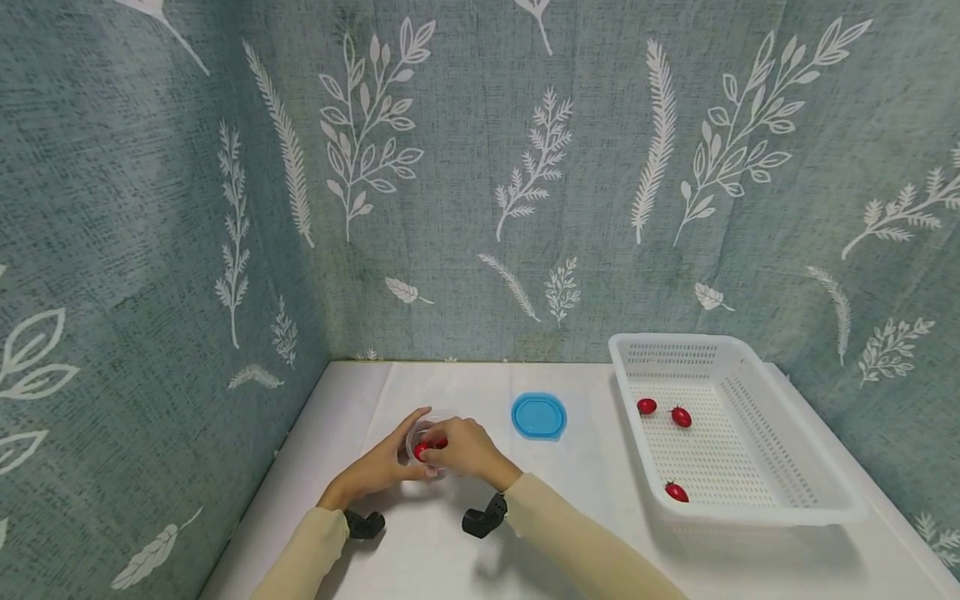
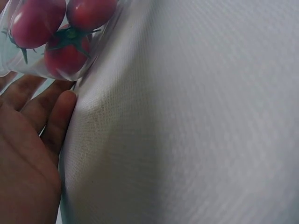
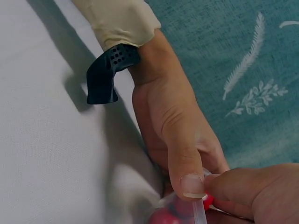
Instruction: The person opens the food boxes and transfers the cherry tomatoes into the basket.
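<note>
A small clear plastic tub [image 1: 412, 437] stands on the white table, with red cherry tomatoes [image 2: 67, 56] in it; three show through its side in the left wrist view. My left hand [image 1: 378, 465] holds the tub from the left, its thumb [image 3: 189, 179] against the rim and its fingers round the far side. Over the opening, my right hand [image 1: 468, 450] reaches in from the right, fingertips pinching a cherry tomato [image 1: 441, 442]. The right fingers partly hide the tub's inside. A round blue lid [image 1: 539, 416] lies to the right of the tub.
A white perforated basket [image 1: 813, 467] stands at the right of the table, holding three cherry tomatoes, one of them [image 1: 681, 417] near its middle. A patterned fabric wall [image 1: 465, 200] closes off the back and left. Black mounts [image 1: 484, 517] sit on both wrists.
</note>
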`<state>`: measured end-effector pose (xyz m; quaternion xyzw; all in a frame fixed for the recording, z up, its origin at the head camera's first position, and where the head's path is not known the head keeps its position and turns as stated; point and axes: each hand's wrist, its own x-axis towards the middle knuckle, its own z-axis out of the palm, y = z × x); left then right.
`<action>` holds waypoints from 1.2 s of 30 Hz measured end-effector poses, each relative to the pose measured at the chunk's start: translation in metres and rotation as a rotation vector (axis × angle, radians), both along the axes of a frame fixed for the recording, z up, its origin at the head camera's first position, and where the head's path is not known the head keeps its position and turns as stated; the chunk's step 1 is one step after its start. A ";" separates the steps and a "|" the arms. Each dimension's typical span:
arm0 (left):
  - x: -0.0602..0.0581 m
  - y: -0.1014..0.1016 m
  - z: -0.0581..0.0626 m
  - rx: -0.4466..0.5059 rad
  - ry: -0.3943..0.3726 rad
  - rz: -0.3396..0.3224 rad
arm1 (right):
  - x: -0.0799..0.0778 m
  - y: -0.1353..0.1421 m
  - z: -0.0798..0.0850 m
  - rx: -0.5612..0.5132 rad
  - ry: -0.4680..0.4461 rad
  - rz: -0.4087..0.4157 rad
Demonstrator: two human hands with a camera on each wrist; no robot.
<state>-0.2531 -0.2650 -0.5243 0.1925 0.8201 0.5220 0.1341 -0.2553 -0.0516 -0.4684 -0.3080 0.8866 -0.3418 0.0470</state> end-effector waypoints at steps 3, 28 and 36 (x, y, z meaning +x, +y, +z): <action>0.000 0.000 0.001 0.002 0.003 -0.006 | -0.001 -0.002 0.000 0.011 -0.006 0.007; 0.002 0.002 0.003 0.032 -0.013 -0.017 | -0.009 0.000 -0.002 -0.047 -0.116 -0.023; 0.001 0.001 0.001 0.027 -0.019 -0.010 | -0.008 -0.001 -0.004 -0.080 -0.151 -0.048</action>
